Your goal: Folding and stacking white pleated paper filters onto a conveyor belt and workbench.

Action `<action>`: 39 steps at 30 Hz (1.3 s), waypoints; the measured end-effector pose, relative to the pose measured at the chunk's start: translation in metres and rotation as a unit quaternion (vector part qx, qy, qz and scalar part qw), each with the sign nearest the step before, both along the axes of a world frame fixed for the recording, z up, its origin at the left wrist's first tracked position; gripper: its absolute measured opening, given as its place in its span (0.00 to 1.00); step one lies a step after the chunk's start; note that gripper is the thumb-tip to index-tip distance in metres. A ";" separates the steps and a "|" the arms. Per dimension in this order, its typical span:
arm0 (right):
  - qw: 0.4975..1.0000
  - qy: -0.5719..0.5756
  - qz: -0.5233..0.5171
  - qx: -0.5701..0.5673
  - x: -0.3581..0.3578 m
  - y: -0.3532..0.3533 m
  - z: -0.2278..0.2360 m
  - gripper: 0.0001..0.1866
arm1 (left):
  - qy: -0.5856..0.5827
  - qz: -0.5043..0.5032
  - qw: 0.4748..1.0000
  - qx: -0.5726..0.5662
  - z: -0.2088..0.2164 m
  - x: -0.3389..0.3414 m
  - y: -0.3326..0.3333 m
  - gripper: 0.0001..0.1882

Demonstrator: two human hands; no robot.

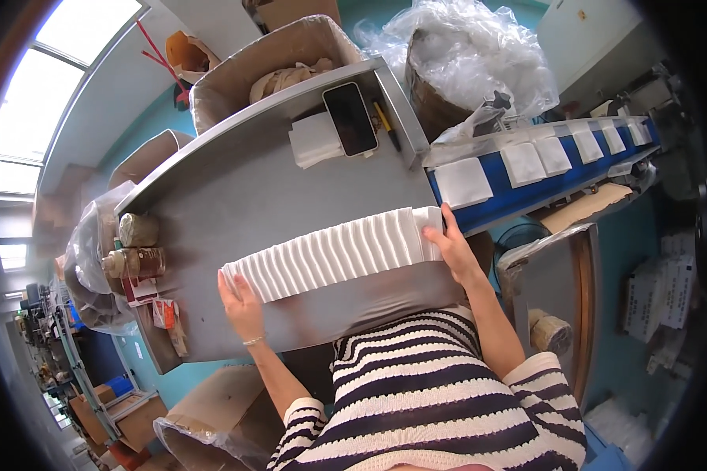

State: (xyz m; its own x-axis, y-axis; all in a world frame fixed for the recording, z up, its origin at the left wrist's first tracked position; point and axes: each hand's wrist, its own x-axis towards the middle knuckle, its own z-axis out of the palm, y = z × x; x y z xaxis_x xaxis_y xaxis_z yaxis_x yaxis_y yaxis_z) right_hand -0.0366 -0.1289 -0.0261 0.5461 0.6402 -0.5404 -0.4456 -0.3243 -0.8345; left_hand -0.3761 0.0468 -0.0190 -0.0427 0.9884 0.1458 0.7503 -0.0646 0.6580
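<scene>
A long row of folded white napkins (334, 253) lies across the grey metal table (236, 196), standing on edge and packed side by side. My left hand (242, 304) is pressed against its left end, thumb and fingers around the corner. At the opposite end, my right hand (452, 248) grips the last napkins, its thumb on the near face. Between them the two hands squeeze the row together. To the right, a blue conveyor belt (562, 184) carries several flat, separate white napkins (463, 183), the closest of them just beyond my right hand.
A smartphone (350, 118) rests partly on a white napkin pile (315, 141), beside a yellow and black pen (386, 125). Tape rolls (138, 230) and a bottle (133, 263) stand at the table's left edge. Cardboard boxes (212, 408) and a bag of clear plastic (483, 59) surround the table.
</scene>
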 end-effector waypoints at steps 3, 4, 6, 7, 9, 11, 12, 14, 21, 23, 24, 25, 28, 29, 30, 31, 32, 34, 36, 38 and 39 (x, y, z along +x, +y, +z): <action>0.993 -0.050 0.101 0.031 0.003 -0.008 -0.003 0.26 | -0.040 -0.028 0.998 -0.027 0.006 0.008 -0.003 0.30; 0.993 -0.036 0.114 -0.002 0.002 -0.010 -0.002 0.22 | -0.054 -0.049 0.996 -0.047 0.009 0.008 -0.005 0.31; 0.993 -0.031 0.112 0.013 0.003 -0.012 -0.002 0.21 | -0.002 -0.046 0.999 -0.006 0.016 0.006 -0.002 0.32; 0.993 -0.025 0.113 0.027 0.004 -0.013 -0.001 0.21 | 0.050 -0.038 0.997 0.035 0.019 0.004 -0.001 0.33; 0.997 0.018 0.072 -0.005 0.017 -0.023 -0.025 0.20 | 0.038 -0.028 0.996 0.069 0.020 0.008 0.000 0.34; 0.985 0.086 -0.141 0.041 0.023 -0.023 -0.026 0.19 | 0.076 -0.068 0.994 0.038 0.027 0.018 -0.002 0.35; 0.976 0.120 -0.171 0.056 0.026 -0.023 -0.024 0.20 | 0.076 -0.069 0.994 0.040 0.023 0.020 -0.004 0.35; 0.992 0.076 -0.098 -0.016 0.023 -0.019 -0.017 0.23 | 0.082 -0.108 0.989 0.051 0.015 0.028 -0.008 0.36; 0.988 0.142 0.041 0.032 0.004 -0.011 -0.016 0.19 | 0.119 -0.095 0.985 0.084 0.013 0.035 -0.008 0.37; 0.972 0.222 0.065 0.035 0.019 -0.027 -0.017 0.18 | 0.103 -0.092 0.988 0.063 0.018 0.041 -0.008 0.37; 0.987 0.123 0.097 -0.022 0.018 -0.031 -0.011 0.19 | 0.084 -0.095 0.991 0.043 0.021 0.043 -0.008 0.37; 0.987 0.124 0.099 -0.023 0.017 -0.030 -0.009 0.19 | 0.085 -0.101 0.990 0.045 0.019 0.043 -0.008 0.37; 0.989 -0.086 0.119 0.016 0.009 -0.017 0.000 0.25 | 0.075 -0.109 0.990 0.050 0.021 0.048 -0.010 0.36; 0.985 -0.119 0.125 -0.017 0.003 -0.008 0.011 0.26 | 0.076 -0.111 0.990 0.048 0.020 0.046 -0.010 0.36; 0.978 -0.151 0.131 -0.050 -0.002 -0.003 0.018 0.26 | 0.076 -0.110 0.990 0.053 0.019 0.044 -0.011 0.36; 0.982 -0.131 0.121 -0.063 0.001 -0.006 -0.002 0.25 | 0.074 -0.109 0.989 0.060 0.019 0.045 -0.010 0.36; 0.982 -0.133 0.122 -0.061 0.005 -0.008 -0.007 0.25 | 0.072 -0.107 0.990 0.062 0.018 0.045 -0.010 0.36; 0.993 0.118 0.028 -0.004 0.011 -0.017 -0.015 0.24 | 0.078 -0.093 0.991 0.049 0.017 0.043 -0.009 0.35; 0.986 0.164 0.031 -0.009 0.028 -0.037 -0.031 0.21 | 0.078 -0.091 0.992 0.049 0.019 0.046 -0.010 0.35; 0.988 0.139 -0.071 0.013 0.033 -0.041 -0.030 0.19 | 0.078 -0.098 0.991 0.046 0.020 0.048 -0.012 0.35; 0.985 0.129 -0.109 0.024 0.038 -0.039 -0.029 0.18 | 0.074 -0.103 0.991 0.049 0.021 0.048 -0.013 0.35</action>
